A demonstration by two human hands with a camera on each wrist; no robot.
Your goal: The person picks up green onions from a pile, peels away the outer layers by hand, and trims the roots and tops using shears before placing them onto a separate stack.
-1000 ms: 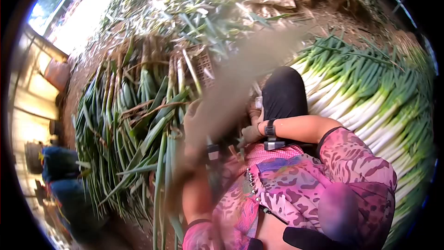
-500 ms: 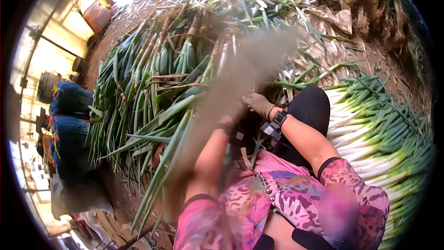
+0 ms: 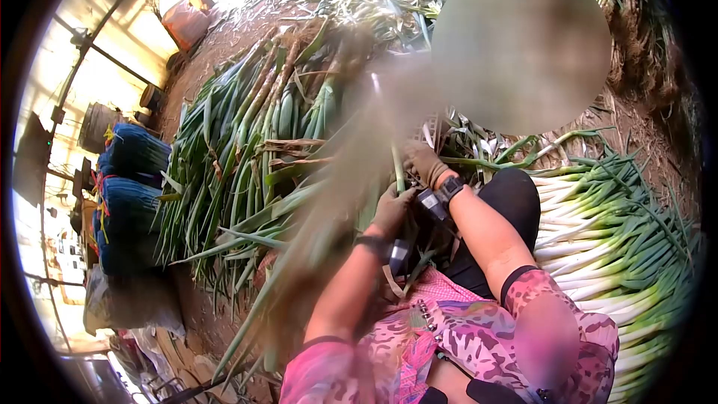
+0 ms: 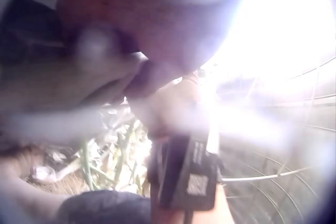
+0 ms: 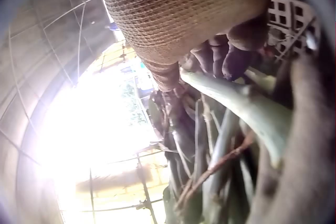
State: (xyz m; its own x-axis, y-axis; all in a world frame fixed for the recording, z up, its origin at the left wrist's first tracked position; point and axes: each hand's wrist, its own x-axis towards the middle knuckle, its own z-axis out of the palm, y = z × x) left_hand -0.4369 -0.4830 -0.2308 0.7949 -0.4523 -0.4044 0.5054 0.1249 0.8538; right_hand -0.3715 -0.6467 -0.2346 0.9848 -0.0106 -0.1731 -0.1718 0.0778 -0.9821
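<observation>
While the gloved left hand (image 3: 390,214) grasps a slim, round, pale-green stalk (image 3: 398,168), the right hand (image 3: 425,163), in coarsely textured brown fabric, bends its fingers close by, though whether they grip it I cannot tell. The stalk juts from the left grip, its far part running beyond the fingers; outward lie long, strappy green leaves (image 3: 224,157) leftward and smooth white stems (image 3: 572,243) rightward.

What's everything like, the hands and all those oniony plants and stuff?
Left hand, gloved, gripping a stalk
Stalk, held, pale at its upper end
Right hand, gloved, at the stalk, grip unclear
Leafy pile, heaped, some stems brownish
White-stalked pile, laid in a row
Bundles, side by side
Loose scraps, scattered
</observation>
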